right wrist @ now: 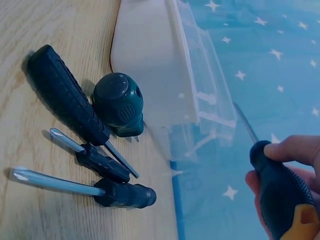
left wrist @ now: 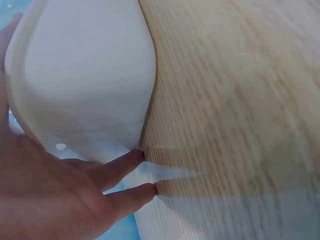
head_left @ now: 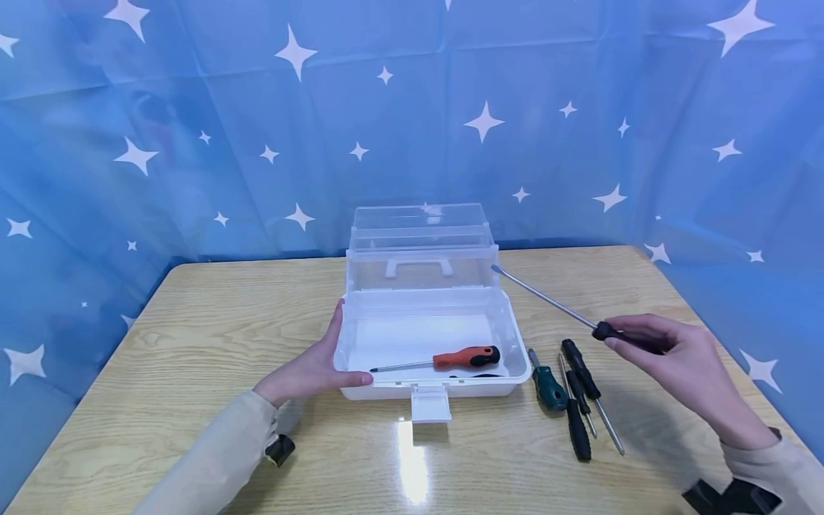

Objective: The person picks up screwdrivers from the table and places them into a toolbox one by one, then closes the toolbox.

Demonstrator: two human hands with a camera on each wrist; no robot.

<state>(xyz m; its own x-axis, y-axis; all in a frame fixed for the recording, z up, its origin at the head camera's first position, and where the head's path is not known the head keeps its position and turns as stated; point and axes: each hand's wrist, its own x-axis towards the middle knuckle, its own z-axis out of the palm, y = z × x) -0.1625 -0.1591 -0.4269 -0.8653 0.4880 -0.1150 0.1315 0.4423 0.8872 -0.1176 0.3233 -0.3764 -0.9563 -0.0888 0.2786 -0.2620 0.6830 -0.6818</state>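
Observation:
An open white toolbox (head_left: 376, 392) with a clear lid (head_left: 421, 247) stands mid-table. My left hand (head_left: 315, 372) rests against its left front corner, thumb on the front rim. Outstretched fingers (left wrist: 122, 167) touch its side low down in the left wrist view. Inside lies a screwdriver (head_left: 460, 359) with an orange and black handle; a dark item beside it is mostly hidden by the front wall. My right hand (head_left: 682, 365) holds up a flathead screwdriver (head_left: 547, 300) by its black handle, the blade pointing toward the lid. Yellow marks that handle (right wrist: 305, 215) in the right wrist view.
Right of the box lie a green-handled screwdriver (head_left: 548, 390) and three black-handled ones, among them a thick-handled one (head_left: 579, 433), a small one (head_left: 577, 393) and a long-shafted one (head_left: 581, 365). A blue star-patterned curtain (head_left: 412, 143) hangs behind the wooden table (head_left: 212, 343).

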